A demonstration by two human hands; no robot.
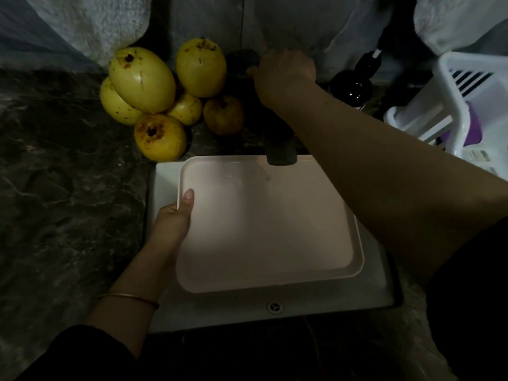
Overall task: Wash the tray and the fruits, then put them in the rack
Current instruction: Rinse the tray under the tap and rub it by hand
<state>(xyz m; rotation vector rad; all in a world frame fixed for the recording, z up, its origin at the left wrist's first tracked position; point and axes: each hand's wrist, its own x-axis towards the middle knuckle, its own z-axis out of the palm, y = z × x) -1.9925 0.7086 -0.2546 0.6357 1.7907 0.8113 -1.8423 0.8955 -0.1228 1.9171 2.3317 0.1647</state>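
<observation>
Pale pink rectangular plastic tray (pixel 264 224), held level over white sink (pixel 165 177) beneath dark tap spout (pixel 281 152).
Pinched at left rim by left hand (pixel 171 218), thumb on top, other fingers hidden beneath; right hand (pixel 283 75) curled round dark tap handle behind. Looks light and stiff, likely slick once wet, so better gripped at both raised rims. Blemished yellow fruits (pixel 143 78) heaped on dark marbled surface (pixel 68 188), probably firm, apt to roll; best cupped singly. White plastic rack (pixel 472 100) at right.
</observation>
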